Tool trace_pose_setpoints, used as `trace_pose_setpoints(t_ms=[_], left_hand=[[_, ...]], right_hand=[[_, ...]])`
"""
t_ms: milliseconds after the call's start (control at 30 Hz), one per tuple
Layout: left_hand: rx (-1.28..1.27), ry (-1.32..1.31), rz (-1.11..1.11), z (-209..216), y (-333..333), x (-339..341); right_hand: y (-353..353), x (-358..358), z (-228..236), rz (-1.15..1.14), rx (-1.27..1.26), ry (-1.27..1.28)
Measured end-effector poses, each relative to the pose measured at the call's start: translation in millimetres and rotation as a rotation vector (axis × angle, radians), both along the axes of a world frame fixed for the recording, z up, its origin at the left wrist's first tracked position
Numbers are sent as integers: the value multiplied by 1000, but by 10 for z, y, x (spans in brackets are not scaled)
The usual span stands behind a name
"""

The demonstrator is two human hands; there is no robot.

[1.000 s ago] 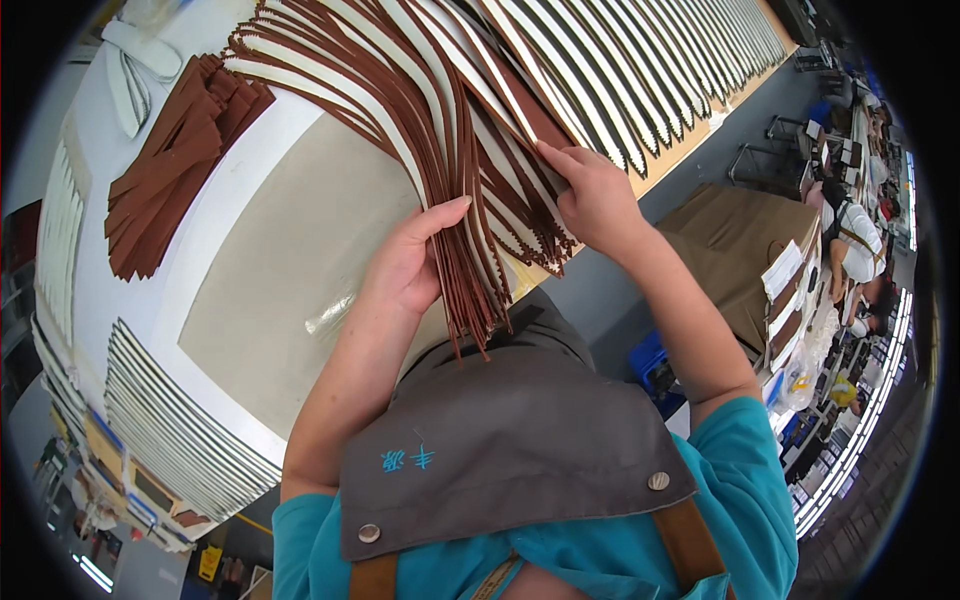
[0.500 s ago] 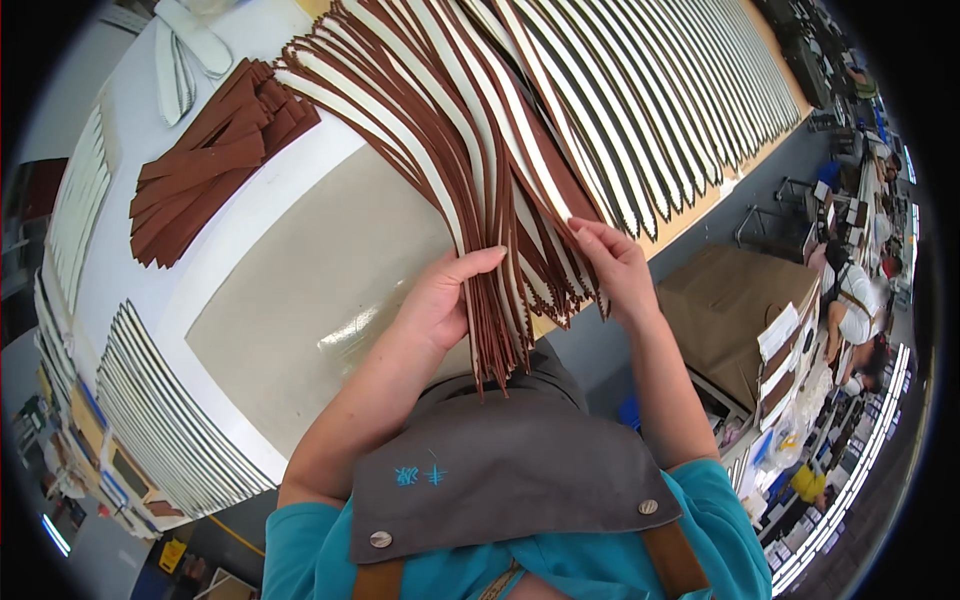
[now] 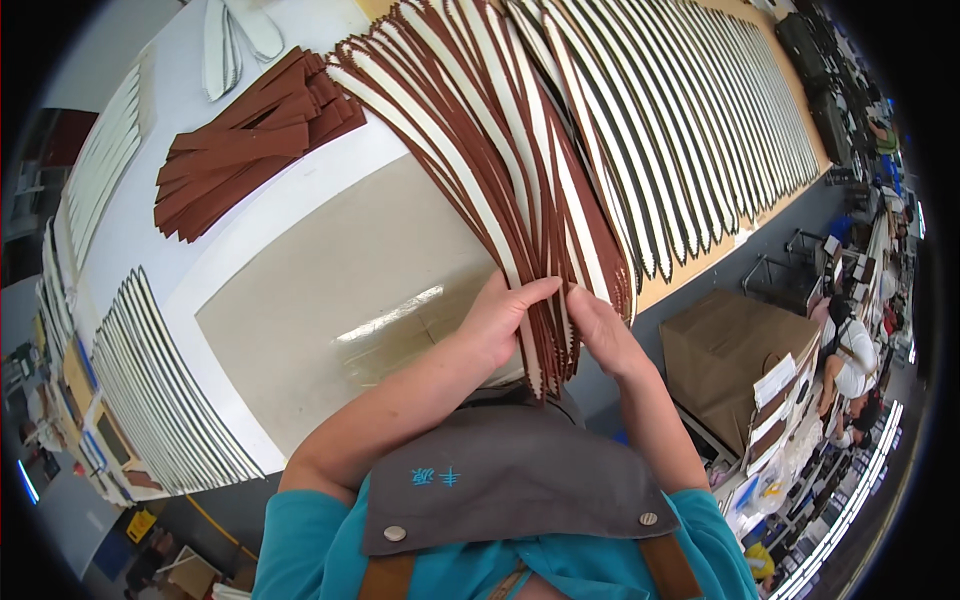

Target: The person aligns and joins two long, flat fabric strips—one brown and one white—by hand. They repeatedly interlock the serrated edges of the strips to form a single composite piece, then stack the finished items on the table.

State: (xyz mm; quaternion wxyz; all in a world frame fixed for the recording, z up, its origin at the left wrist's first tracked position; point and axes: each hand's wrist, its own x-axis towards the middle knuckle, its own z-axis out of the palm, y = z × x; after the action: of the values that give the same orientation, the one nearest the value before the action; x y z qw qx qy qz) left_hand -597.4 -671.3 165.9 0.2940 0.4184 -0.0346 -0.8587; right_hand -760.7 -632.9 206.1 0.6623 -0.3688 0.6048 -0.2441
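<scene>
A bundle of long brown leather strips with white faces and zigzag edges [image 3: 547,345] hangs over the table's near edge, its free ends pointing at my apron. My left hand [image 3: 503,318] is wrapped round the bundle from the left, its thumb lying across the top. From the right, my right hand [image 3: 600,332] grips the same bundle, with its thumb tip close to the left thumb. Its other fingers are mostly hidden beneath the strips. Beyond the hands, the strips fan out toward the far side of the table.
A pile of plain brown leather strips [image 3: 235,150] lies at far left. Rows of white, dark-edged strips [image 3: 680,130] cover the right board; more [image 3: 165,390] lie at left. A grey-beige mat [image 3: 310,290] is on the table. Right of me stands a brown box [image 3: 735,360]; people sit beyond.
My right hand has moved in from a strip on the right to the bundle beside my left hand. The strips' ends are drawn closer together. The view has shifted slightly.
</scene>
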Motion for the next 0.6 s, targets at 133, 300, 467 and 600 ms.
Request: trace_pose_setpoints(t_ms=[133, 300, 467, 600], left_hand=[[-13, -151, -55, 93, 20, -55], [-188, -200, -254, 27, -4, -30], [-131, -12, -296, 86, -200, 29], [-178, 455, 13, 172, -607, 26]], right_hand=[[-26, 158, 27, 221, -159, 91], [-47, 112, -1, 129, 26, 20], [-106, 98, 87, -173, 187, -160], [-229, 33, 491, 41, -3, -244]])
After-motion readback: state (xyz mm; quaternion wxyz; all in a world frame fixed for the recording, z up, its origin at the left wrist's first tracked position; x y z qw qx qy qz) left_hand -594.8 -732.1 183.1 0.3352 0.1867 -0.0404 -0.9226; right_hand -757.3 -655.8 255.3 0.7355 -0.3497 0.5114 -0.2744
